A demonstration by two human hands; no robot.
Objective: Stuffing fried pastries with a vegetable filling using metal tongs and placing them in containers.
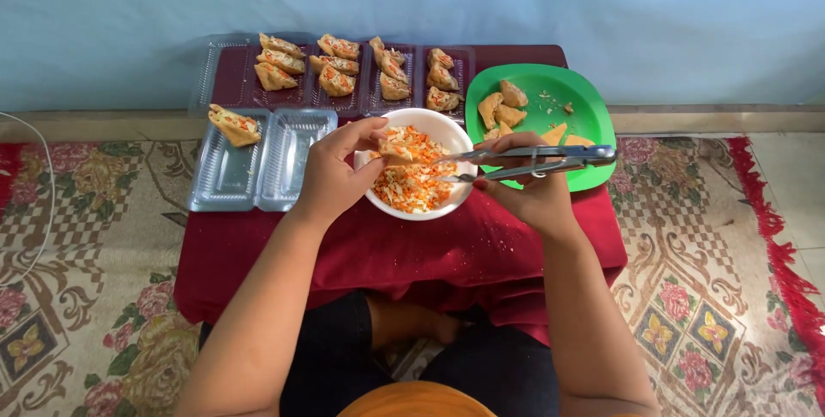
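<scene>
The left hand (pixel 331 178) holds a small triangular fried tofu pocket (pixel 397 151) over the left half of the white bowl (pixel 447 127), near the centre of the frame. Its thumb and fingers (pixel 371 129) are curled around the pocket and pinch it from both sides.

The right hand (pixel 533 193) is just right of the bowl and grips metal tongs (pixel 533 159). The tongs lie almost level across the frame, handle end at the right over the green plate (pixel 584 99), tips pointing left. The tips sit over the shredded carrot and cabbage filling (pixel 412 183) in the bowl, just right of the pocket and almost touching it; the two arms of the tongs stand slightly apart. The right fingers are wrapped closed around the tongs. The left hand is the nearer to the pocket, the right the nearer to the filling.

Empty pockets lie on the green plate. Filled ones fill clear plastic trays (pixel 344 73) at the upper middle, and one sits in an open tray (pixel 258 159) at the left, all on the red-clothed table (pixel 412 254).
</scene>
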